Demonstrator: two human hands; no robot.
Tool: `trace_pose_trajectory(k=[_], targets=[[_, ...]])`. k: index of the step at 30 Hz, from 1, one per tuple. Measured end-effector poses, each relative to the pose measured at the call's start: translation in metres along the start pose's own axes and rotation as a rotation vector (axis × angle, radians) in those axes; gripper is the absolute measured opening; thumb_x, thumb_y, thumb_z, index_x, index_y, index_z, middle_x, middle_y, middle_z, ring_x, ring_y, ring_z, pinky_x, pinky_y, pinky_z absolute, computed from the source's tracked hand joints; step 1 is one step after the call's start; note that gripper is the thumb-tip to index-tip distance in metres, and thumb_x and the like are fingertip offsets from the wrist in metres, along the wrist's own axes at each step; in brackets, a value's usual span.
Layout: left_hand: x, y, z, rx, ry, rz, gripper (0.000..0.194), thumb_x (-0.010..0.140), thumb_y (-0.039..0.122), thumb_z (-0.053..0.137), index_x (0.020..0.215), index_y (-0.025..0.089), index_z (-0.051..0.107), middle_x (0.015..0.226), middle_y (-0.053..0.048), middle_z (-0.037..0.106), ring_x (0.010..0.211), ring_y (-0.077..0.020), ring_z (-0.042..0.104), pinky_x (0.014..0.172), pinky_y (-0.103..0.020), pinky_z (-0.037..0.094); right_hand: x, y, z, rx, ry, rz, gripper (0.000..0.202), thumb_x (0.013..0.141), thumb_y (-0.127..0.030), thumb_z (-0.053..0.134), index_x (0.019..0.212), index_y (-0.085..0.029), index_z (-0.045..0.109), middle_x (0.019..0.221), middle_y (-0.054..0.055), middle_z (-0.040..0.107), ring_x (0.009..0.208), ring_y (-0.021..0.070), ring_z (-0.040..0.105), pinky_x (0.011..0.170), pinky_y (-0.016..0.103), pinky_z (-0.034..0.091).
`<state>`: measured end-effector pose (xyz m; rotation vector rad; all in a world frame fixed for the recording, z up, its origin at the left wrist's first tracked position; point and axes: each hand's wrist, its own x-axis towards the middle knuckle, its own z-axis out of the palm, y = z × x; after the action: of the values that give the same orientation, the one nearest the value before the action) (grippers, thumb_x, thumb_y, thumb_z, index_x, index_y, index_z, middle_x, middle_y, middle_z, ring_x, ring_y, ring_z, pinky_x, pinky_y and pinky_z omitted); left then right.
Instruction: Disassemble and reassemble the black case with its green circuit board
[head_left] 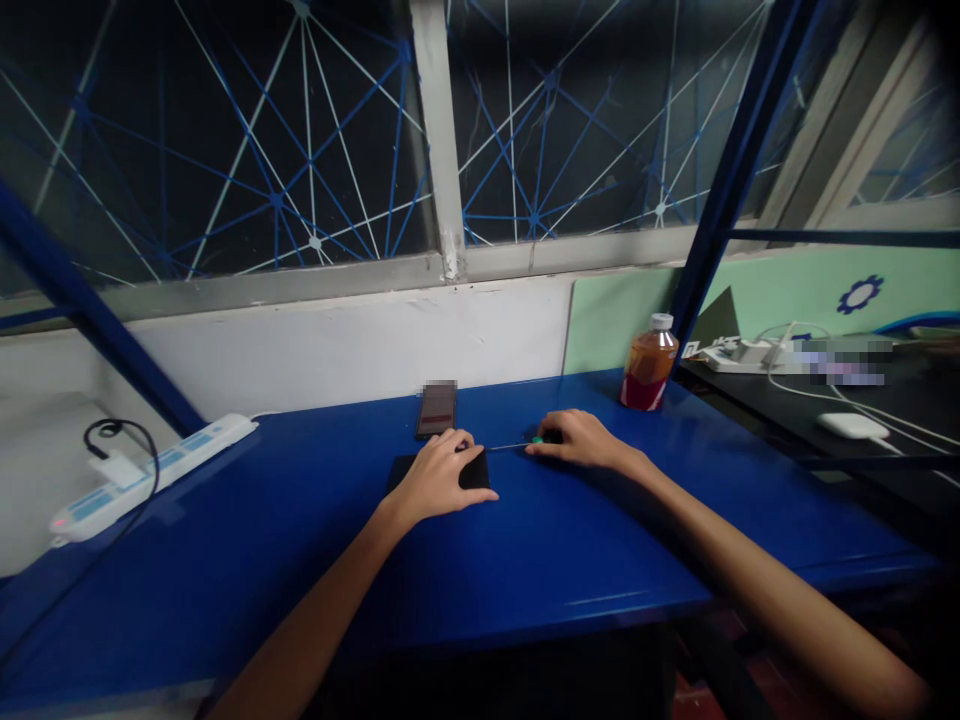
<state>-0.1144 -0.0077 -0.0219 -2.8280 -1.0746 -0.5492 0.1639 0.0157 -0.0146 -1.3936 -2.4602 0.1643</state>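
Note:
A flat black box [474,472] lies on the blue table [525,560]. My left hand [442,475] is laid over it, fingers bent at its far edge and thumb stretched along its near right corner. To the right, my right hand [581,440] is closed around the green and black handle of a screwdriver [510,446]. The screwdriver's thin metal shaft points left, its tip close to my left fingertips and the box's far right corner. Whether the tip touches the box I cannot tell. Just behind my left hand lies a phone [437,410], screen up.
A bottle of reddish-brown drink [649,365] stands at the back right. On the left lies a white power strip [161,475] with a black cable. Blue frame posts [731,160] rise at both sides. A black table [795,410] at right carries cables and a white charger [851,426].

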Motion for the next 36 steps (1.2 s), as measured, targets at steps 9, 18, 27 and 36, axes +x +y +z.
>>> trace_pose_trajectory(k=[9, 18, 27, 36], targets=[[0.001, -0.001, 0.000, -0.004, -0.021, -0.010, 0.071, 0.078, 0.071, 0.054, 0.123, 0.016, 0.060, 0.112, -0.012, 0.057, 0.100, -0.0280, 0.054, 0.086, -0.043, 0.047, 0.000, -0.005, 0.002, 0.008, -0.066, 0.058, 0.038, 0.071, -0.056, 0.071, 0.084, -0.021, 0.060, 0.072, 0.000, 0.065, 0.063, 0.0168, 0.057, 0.052, 0.024, 0.027], [0.000, -0.001, -0.001, -0.016, -0.014, -0.005, 0.070, 0.078, 0.071, 0.054, 0.123, 0.018, 0.060, 0.112, -0.011, 0.057, 0.101, -0.0280, 0.054, 0.087, -0.043, 0.046, 0.000, -0.006, 0.000, 0.001, -0.073, 0.082, 0.036, 0.071, -0.052, 0.071, 0.084, -0.021, 0.059, 0.075, 0.001, 0.066, 0.063, 0.0163, 0.056, 0.051, 0.024, 0.026], [0.000, 0.004, 0.000, -0.043, 0.009, 0.027, 0.065, 0.078, 0.068, 0.058, 0.125, 0.023, 0.059, 0.123, -0.010, 0.056, 0.114, -0.0298, 0.050, 0.095, -0.046, 0.040, -0.001, -0.002, -0.003, 0.026, -0.069, 0.086, 0.036, 0.071, -0.053, 0.070, 0.084, -0.022, 0.058, 0.074, 0.001, 0.065, 0.062, 0.0160, 0.055, 0.051, 0.025, 0.027], [0.001, 0.011, -0.001, -0.028, -0.038, 0.024, 0.064, 0.081, 0.067, 0.054, 0.124, 0.020, 0.059, 0.132, -0.012, 0.055, 0.122, -0.0311, 0.047, 0.101, -0.049, 0.035, -0.001, -0.005, -0.007, 0.042, -0.073, 0.079, 0.036, 0.071, -0.052, 0.071, 0.082, -0.021, 0.059, 0.071, 0.000, 0.064, 0.059, 0.0145, 0.052, 0.051, 0.025, 0.025]])
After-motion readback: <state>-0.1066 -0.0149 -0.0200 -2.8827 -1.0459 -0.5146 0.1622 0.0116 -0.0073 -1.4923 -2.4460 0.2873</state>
